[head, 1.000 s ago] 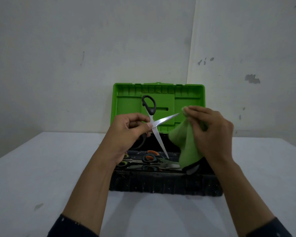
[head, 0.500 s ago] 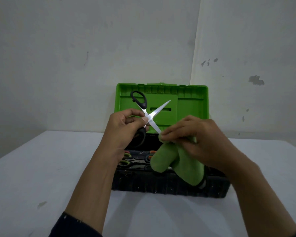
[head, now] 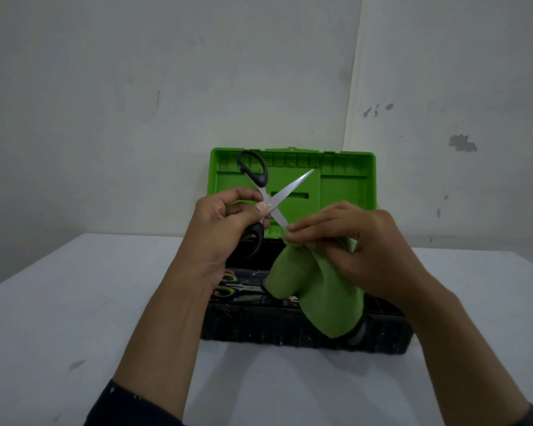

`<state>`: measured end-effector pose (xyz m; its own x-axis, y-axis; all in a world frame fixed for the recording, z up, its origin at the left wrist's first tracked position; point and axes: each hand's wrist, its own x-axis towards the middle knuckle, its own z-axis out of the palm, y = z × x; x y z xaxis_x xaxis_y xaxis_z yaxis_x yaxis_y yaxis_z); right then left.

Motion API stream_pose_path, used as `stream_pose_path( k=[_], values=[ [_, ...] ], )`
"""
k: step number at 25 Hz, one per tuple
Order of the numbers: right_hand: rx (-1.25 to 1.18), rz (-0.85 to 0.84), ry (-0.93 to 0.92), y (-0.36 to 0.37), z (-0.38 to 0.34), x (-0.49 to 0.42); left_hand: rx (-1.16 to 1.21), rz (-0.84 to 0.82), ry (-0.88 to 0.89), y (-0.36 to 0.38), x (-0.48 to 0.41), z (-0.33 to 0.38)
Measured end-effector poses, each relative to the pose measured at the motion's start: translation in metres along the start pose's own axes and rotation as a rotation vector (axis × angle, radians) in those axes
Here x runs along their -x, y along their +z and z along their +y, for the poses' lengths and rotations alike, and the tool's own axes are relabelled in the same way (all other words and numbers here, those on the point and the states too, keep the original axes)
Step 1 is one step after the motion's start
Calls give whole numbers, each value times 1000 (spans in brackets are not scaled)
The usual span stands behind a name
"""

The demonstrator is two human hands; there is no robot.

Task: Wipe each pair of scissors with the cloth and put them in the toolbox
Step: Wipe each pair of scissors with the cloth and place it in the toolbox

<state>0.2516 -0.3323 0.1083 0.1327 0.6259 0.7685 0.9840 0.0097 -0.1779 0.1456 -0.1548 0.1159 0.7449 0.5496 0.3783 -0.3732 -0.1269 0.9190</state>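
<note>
My left hand (head: 228, 219) grips a pair of black-handled scissors (head: 290, 189) at the pivot, blades spread wide apart above the toolbox. One blade points up and right; the other points down and right into the green cloth (head: 317, 290). My right hand (head: 360, 244) pinches the cloth around that lower blade's tip, and the rest of the cloth hangs down over the box. The toolbox (head: 290, 330) has a black base and an upright green lid (head: 345, 186). Inside lie other scissors (head: 228, 292) with green and orange handles.
The toolbox stands on a white table (head: 59, 318) against a grey-white wall corner. A small dark mark (head: 76, 364) shows on the table at the left front.
The right hand slid the cloth from the upper blade's tip to the lower blade. The scissors tilted slightly left in the left hand's grip.
</note>
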Motion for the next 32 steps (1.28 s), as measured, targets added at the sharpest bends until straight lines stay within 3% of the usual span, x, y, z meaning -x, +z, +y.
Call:
stream_pose_path(
  k=[3, 5, 9, 12, 16, 24, 29, 32],
  values=[
    [-99, -174, 85, -17, 5, 8, 3, 26, 7, -3, -1, -1],
    [-230, -190, 246, -28, 9, 12, 16, 35, 0, -4, -2, -1],
    [-549, 158, 605, -18, 12, 9, 60, -26, -33, -1, 0, -2],
    [-722, 151, 755, 4, 3, 3, 137, -72, -60, 7, 2, -3],
    [-849, 72, 794, 9, -8, -2, 143, -31, -35, 12, 2, -6],
    [-761, -36, 828, -10, -2, 3, 135, -73, -166, -2, 0, -3],
    [-730, -95, 827, -10, 0, 5, -308, -226, -28, -10, 5, 0],
    [-700, -54, 843, -9, 2, 5, -423, -356, -41, -10, 5, 0]
  ],
)
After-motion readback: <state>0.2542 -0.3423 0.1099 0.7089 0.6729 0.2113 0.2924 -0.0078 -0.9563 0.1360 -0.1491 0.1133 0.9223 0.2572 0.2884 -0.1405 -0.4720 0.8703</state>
